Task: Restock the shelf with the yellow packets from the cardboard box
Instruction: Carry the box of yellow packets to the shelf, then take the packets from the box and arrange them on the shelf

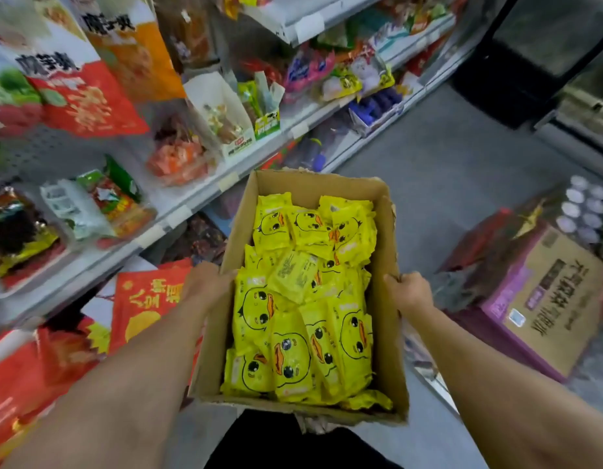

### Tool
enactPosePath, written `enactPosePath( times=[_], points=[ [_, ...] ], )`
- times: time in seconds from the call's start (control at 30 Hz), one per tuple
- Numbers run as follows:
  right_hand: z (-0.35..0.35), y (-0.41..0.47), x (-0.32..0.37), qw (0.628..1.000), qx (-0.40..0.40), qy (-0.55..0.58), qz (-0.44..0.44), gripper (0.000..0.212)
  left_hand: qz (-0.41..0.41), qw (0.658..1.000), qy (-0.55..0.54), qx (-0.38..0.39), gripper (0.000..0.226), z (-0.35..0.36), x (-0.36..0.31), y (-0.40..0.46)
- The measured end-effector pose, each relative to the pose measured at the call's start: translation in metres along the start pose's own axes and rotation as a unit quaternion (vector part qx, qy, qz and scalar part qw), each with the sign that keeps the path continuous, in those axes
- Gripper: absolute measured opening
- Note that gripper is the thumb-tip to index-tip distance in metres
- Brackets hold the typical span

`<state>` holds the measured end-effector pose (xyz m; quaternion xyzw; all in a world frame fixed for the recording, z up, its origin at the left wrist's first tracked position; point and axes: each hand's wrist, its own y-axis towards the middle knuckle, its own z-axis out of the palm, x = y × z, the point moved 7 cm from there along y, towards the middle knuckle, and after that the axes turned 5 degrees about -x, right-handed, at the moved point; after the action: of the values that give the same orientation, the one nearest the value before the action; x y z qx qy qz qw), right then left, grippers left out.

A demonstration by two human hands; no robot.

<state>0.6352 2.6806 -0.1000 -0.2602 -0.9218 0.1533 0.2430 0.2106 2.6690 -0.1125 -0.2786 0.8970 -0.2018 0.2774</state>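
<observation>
Two hands hold the cardboard box [384, 265] by its long walls: the left hand [205, 286] grips the left wall with the fingers curled over the rim, and the right hand [408, 291] grips the right wall in the same way. The box is carried in front of the body, above the floor, open at the top, just beside the shelf [178, 211] on the left.

I judge that the step in hand is to bring the box to the right place of the shelf. To do it well, the box should stay level so that nothing slides out, and it should be put down on a firm place near the shelf, so that one hand becomes free to take packets.

The box is filled with many yellow packets [307, 299], each with a duck face, lying loosely in layers. None is out of the box yet. On the floor to the right stands a purple carton [543, 309].
</observation>
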Motion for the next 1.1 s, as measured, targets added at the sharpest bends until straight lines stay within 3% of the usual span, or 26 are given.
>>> enactPosePath(
  times=[0.6, 1.1],
  points=[
    [0.087, 0.154, 0.084, 0.984, 0.001, 0.059, 0.168, 0.046, 0.047, 0.996, 0.059, 0.044, 0.043, 0.002, -0.114, 0.271],
    [0.134, 0.164, 0.097, 0.975, -0.006, 0.067, 0.211, 0.049, 0.085, 0.992, 0.095, 0.020, 0.042, 0.010, -0.130, 0.331]
  ],
)
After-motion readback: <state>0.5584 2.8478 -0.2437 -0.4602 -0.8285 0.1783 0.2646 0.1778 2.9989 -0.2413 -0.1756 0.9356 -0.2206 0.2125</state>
